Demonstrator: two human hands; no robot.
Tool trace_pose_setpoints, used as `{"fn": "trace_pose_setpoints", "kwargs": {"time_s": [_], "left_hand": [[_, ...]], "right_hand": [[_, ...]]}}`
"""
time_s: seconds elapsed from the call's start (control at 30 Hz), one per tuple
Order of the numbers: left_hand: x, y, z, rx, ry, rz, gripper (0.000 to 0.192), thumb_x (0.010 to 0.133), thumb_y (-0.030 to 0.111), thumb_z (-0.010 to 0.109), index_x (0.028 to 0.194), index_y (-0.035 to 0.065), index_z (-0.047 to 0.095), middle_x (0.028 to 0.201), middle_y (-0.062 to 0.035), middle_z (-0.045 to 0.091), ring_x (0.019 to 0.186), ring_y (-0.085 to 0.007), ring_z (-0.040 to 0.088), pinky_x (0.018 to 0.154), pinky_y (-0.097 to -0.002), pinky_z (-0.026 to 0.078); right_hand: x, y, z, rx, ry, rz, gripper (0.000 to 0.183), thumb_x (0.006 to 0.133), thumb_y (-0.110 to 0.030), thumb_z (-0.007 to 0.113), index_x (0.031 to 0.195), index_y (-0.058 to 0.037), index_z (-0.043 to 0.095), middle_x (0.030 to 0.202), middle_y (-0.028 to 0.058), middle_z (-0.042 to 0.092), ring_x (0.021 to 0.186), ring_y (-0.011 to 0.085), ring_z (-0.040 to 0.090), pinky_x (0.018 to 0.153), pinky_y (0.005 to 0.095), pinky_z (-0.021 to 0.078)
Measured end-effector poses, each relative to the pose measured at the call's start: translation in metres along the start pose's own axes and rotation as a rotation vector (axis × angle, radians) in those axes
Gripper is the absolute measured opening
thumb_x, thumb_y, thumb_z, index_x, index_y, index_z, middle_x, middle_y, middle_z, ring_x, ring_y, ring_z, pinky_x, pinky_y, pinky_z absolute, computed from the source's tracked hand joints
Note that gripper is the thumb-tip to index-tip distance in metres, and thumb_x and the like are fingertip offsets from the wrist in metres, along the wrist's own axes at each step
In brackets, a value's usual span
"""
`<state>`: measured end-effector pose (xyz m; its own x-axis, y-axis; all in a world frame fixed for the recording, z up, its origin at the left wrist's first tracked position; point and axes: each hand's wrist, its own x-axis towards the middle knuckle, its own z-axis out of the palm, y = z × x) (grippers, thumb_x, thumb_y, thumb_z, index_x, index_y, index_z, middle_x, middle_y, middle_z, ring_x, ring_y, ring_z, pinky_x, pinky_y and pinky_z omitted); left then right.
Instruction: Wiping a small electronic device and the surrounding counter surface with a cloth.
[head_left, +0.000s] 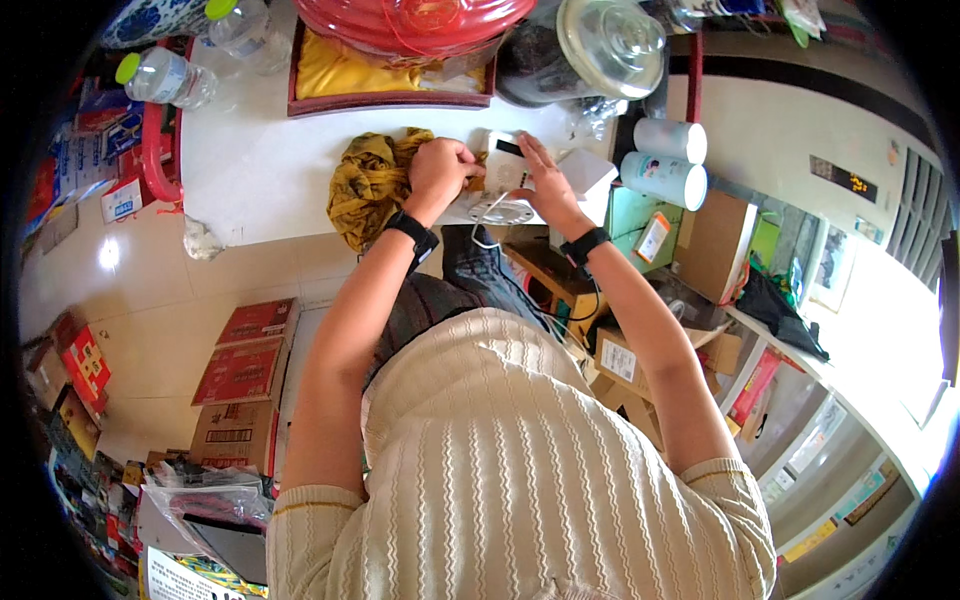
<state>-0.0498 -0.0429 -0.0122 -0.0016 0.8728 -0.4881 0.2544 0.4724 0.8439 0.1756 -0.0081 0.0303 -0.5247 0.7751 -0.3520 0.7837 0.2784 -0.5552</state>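
Observation:
My left hand (441, 171) has its fingers pinched on a part of the yellow-brown patterned cloth (367, 184), most of which lies bunched to its left on the white table. The pinched end touches the left side of a small white electronic device (504, 163) with a dark display strip. My right hand (550, 180) rests on the device's right edge, its fingers extended along the top. A white cable (484, 237) loops beside a round, clear-looking disc (504, 213) at the table's front edge. A white box-like object (587, 172) stands right of my right hand.
Behind stand a dark red tray (390, 102) with yellow cloth, a red lidded container (420, 26) and a large glass jar (600, 52). Two plastic bottles (169, 77) are at the left, two white-and-blue canisters (664, 178) at the right. Cardboard boxes (240, 427) sit on the floor.

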Motion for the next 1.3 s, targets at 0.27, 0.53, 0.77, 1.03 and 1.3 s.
{"fn": "trace_pose_setpoints", "kwargs": {"time_s": [0.27, 0.53, 0.77, 1.03, 1.3], "left_hand": [[-0.048, -0.017, 0.008, 0.38, 0.094, 0.278, 0.014, 0.08, 0.025, 0.081, 0.083, 0.0129, 0.074, 0.078, -0.0098, 0.073, 0.071, -0.0302, 0.071, 0.063, -0.0425, 0.055], [-0.038, -0.003, 0.013, 0.352, 0.093, 0.296, 0.03, 0.076, 0.034, 0.084, 0.082, 0.0091, 0.069, 0.074, -0.0108, 0.071, 0.072, -0.0329, 0.07, 0.064, -0.0432, 0.055], [-0.026, -0.006, 0.014, 0.428, -0.009, 0.344, 0.036, 0.083, 0.038, 0.08, 0.087, 0.0068, 0.063, 0.074, -0.0137, 0.068, 0.071, -0.0368, 0.068, 0.062, -0.0464, 0.053], [-0.031, -0.006, 0.021, 0.285, 0.05, 0.348, 0.033, 0.09, 0.034, 0.074, 0.089, 0.0034, 0.061, 0.075, -0.019, 0.066, 0.072, -0.0423, 0.066, 0.063, -0.05, 0.05], [-0.032, -0.009, 0.023, 0.252, 0.035, 0.356, 0.029, 0.094, 0.032, 0.069, 0.093, 0.0036, 0.064, 0.078, -0.0227, 0.067, 0.078, -0.0455, 0.065, 0.066, -0.0526, 0.051]], "right_hand": [[0.0, 0.002, 0.0, -0.007, 0.045, 0.005, 0.099, 0.074, -0.007, 0.085, 0.157, -0.0094, 0.031, 0.162, 0.0148, 0.033, 0.139, 0.0391, 0.045, 0.103, 0.041, 0.0537], [0.0, -0.003, -0.004, 0.005, -0.004, 0.04, 0.102, 0.071, -0.006, 0.085, 0.156, -0.0039, 0.03, 0.161, 0.0163, 0.033, 0.144, 0.0378, 0.038, 0.116, 0.0414, 0.0412], [-0.001, -0.004, -0.003, -0.002, 0.037, 0.031, 0.099, 0.073, -0.002, 0.084, 0.157, -0.0097, 0.032, 0.162, 0.0138, 0.033, 0.138, 0.0388, 0.045, 0.099, 0.0408, 0.0553], [0.0, -0.007, -0.007, 0.02, 0.022, 0.045, 0.101, 0.069, -0.006, 0.086, 0.155, -0.0051, 0.033, 0.16, 0.0143, 0.035, 0.143, 0.0379, 0.039, 0.114, 0.0429, 0.0428], [0.0, -0.003, -0.004, -0.006, 0.069, 0.0, 0.096, 0.069, -0.005, 0.085, 0.152, -0.0045, 0.037, 0.157, 0.0147, 0.037, 0.141, 0.0381, 0.042, 0.114, 0.0434, 0.0424]]}}
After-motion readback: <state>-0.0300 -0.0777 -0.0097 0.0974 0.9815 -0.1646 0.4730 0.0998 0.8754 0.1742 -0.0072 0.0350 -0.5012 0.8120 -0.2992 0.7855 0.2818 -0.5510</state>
